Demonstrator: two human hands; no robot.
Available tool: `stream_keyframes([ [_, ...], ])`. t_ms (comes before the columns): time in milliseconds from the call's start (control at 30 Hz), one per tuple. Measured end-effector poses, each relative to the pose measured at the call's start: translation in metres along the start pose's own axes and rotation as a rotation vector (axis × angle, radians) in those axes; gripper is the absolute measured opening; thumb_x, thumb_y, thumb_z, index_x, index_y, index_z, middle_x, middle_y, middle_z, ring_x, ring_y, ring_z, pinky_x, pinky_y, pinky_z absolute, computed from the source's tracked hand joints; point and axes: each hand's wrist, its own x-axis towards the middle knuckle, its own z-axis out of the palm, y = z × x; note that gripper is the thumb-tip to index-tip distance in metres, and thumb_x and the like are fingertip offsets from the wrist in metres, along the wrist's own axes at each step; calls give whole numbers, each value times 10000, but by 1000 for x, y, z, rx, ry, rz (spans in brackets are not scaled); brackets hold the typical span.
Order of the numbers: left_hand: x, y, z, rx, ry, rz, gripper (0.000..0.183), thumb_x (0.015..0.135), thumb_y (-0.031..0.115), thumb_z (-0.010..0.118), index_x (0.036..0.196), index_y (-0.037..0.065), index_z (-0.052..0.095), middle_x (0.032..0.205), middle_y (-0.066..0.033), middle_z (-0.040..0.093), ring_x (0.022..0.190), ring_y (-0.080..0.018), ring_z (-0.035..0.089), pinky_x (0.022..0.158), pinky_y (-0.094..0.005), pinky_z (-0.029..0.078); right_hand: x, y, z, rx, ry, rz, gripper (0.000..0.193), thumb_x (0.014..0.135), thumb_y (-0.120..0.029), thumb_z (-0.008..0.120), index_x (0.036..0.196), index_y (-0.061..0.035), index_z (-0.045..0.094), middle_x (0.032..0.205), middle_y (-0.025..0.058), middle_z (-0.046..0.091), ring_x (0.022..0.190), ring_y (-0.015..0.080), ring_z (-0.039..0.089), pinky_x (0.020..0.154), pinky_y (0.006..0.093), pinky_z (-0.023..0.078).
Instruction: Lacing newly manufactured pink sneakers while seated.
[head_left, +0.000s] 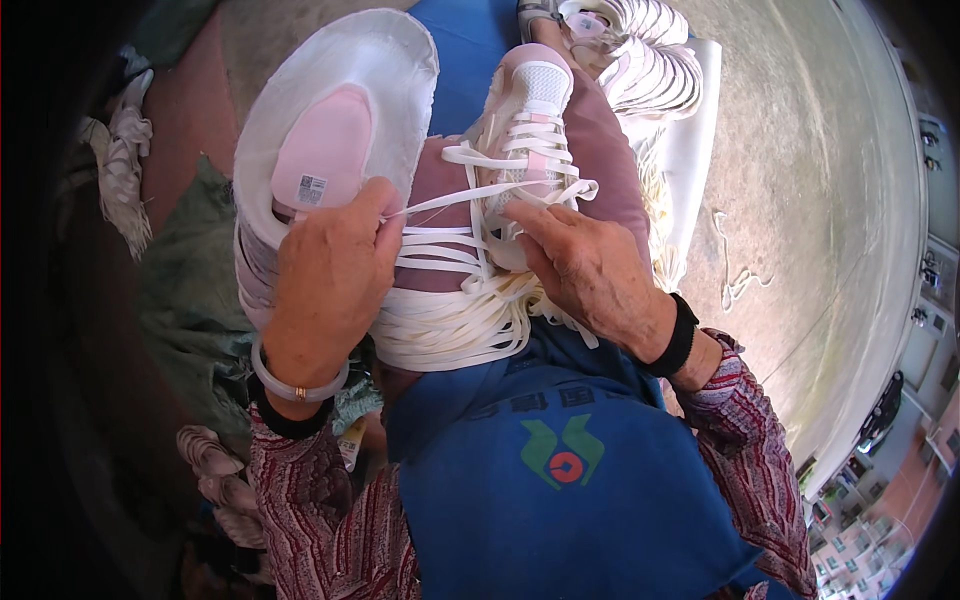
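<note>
A deep-blue apron bearing an angular green emblem with a red-orange disc at its center is worn over mauve trousers. Streaked maroon, grey and white sleeves end in black cuffs, while a whitish bangle with a gold-toned band circles the left wrist.
</note>
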Motion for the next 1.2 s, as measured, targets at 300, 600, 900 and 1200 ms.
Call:
stream_keyframes([
  [300,-15,-7,-18,4,-187,57,111,834,105,666,824,4,622,872,-166,615,781,-335,608,683,-392,455,-2,12,-11,35,149,158,122,848,-78,661,964,-57,630,794,119,584,677,314,625,580,404,494],
  [600,-19,-46,-49,-1171,-31,-88,378,1003,191,470,685,9,562,1010,-124,597,1015,-311,603,994,-413,435,-8,12,-21,175,99,117,79,861,-71,656,926,-27,649,805,125,587,732,301,631,611,392,493],
  [900,9,-28,-9,-1896,-219,218,246,1035,206,414,822,90,452,860,-59,557,751,-206,549,822,-415,465,-7,-3,-10,105,45,81,128,892,-58,655,1013,-17,642,809,125,583,681,276,611,617,362,483],
  [1200,8,0,-3,-398,-291,242,116,925,65,590,1032,21,601,771,-98,627,667,-193,601,665,-293,468,-2,20,-13,-67,170,58,186,842,-41,688,1024,-68,661,818,92,581,682,258,611,610,351,496],
])
